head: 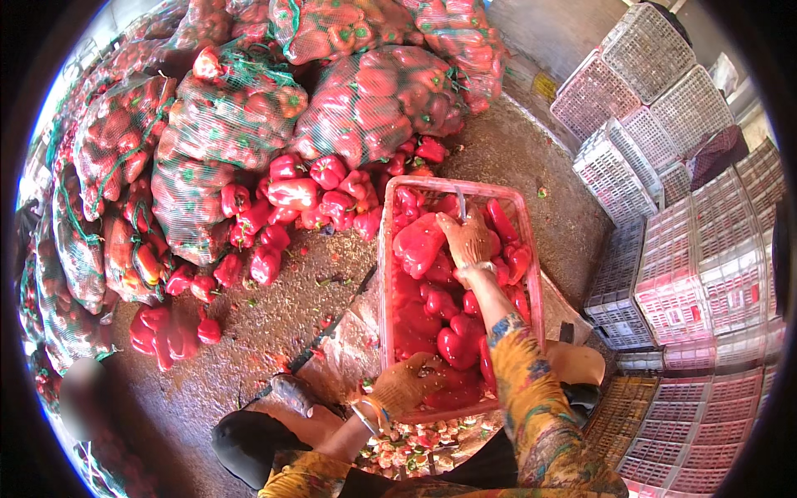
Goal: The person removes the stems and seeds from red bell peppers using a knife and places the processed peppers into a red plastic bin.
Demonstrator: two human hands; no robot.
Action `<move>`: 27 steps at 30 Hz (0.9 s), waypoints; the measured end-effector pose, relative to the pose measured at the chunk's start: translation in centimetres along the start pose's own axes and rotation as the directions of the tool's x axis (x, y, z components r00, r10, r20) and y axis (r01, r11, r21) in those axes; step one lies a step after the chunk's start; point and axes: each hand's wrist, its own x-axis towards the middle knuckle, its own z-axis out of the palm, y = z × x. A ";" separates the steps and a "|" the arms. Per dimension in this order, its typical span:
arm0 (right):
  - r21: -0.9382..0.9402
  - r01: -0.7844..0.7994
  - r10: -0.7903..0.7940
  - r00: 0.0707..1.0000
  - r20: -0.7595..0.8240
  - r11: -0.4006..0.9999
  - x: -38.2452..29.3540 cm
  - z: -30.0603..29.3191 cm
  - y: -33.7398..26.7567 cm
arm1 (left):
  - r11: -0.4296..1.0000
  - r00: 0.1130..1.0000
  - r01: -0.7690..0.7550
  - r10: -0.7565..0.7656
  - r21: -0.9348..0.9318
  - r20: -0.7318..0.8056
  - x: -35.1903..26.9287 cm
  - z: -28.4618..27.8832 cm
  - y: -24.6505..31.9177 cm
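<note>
A red plastic crate (385, 299) full of red bell peppers (461, 341) stands in front of me. My left hand (408, 383), in a tan knitted glove, lies over the crate's near left corner against the peppers; whether it grips one cannot be told. My right hand (466, 239), gloved alike, is over the far part of the crate, holding a thin metal tool (461, 204) that points away from me. A large red pepper (418, 244) lies just left of the right hand's fingers. Cut pepper cores (417, 445) lie below the crate's near edge.
Green mesh sacks of red peppers (224, 118) are piled at the left and back. Loose peppers (292, 193) lie on the floor beside them. Stacked plastic crates (672, 267) line the right side. My bent knees flank the crate. A blurred form stands at the lower left.
</note>
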 end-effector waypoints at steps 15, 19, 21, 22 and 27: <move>-0.341 0.524 -0.380 0.831 0.407 0.781 3.4 5.3 -4.7 | 0.994 0.990 0.113 -0.113 -0.003 -0.087 1.5 -0.2 -1.3; -0.385 0.418 -0.333 0.904 0.269 0.823 3.6 5.0 -4.5 | 0.993 0.991 0.080 -0.089 -0.086 -0.101 2.4 -1.7 0.2; -0.354 0.491 -0.401 0.866 0.299 0.796 1.4 5.7 -4.8 | 0.986 0.975 0.119 -0.138 -0.115 -0.172 2.2 -2.8 -0.1; -0.350 0.431 -0.370 0.900 0.230 0.831 0.9 5.9 -4.0 | 0.986 0.978 0.089 -0.113 -0.142 -0.175 2.2 -3.2 0.2; -0.390 0.381 -0.354 0.924 0.144 0.838 -0.4 6.4 -1.9 | 0.978 0.966 -0.018 -0.035 -0.206 -0.255 1.8 -4.3 -1.9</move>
